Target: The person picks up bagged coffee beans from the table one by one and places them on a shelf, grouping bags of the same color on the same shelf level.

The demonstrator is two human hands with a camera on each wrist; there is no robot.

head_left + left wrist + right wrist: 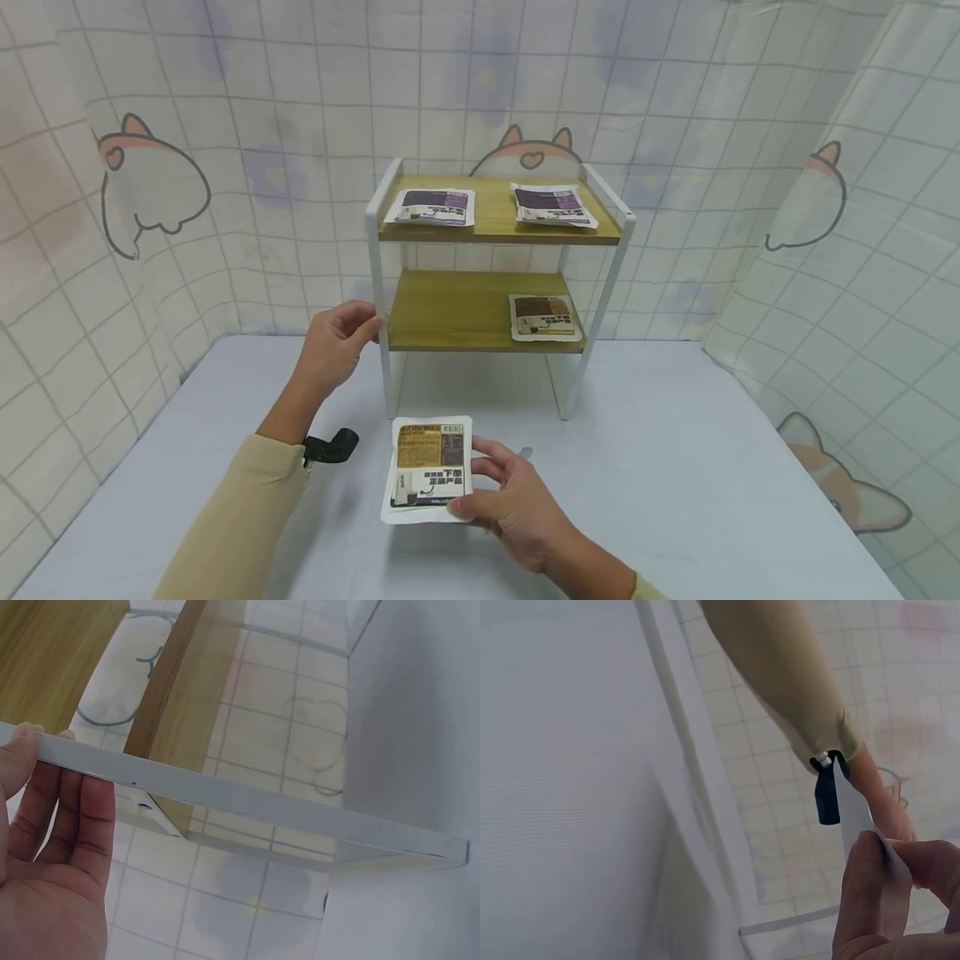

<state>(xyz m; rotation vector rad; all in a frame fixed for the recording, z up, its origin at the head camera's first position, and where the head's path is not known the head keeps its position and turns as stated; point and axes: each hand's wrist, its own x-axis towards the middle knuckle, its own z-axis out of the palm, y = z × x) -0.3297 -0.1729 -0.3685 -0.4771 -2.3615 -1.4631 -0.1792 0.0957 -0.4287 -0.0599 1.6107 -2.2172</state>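
Note:
My right hand (517, 508) pinches a flat white food pouch (427, 467) with a brown and yellow label by its right edge, thumb on the printed face. The pouch is held above the table, in front of a two-tier shelf rack (465, 337). Seen from the right wrist, this pouch (855, 817) appears almost edge-on between thumb and fingers. At the rack's left side, my left hand (341, 342) grips the white front upright (225, 790), with the thumb on one side and the fingers curled behind it.
Two purple-labelled pouches, a left one (431, 207) and a right one (555, 206), lie on the upper board. A brown-labelled pouch (545, 318) lies at the right of the lower board. Behind the white table (675, 467) hangs a checked curtain (315, 108).

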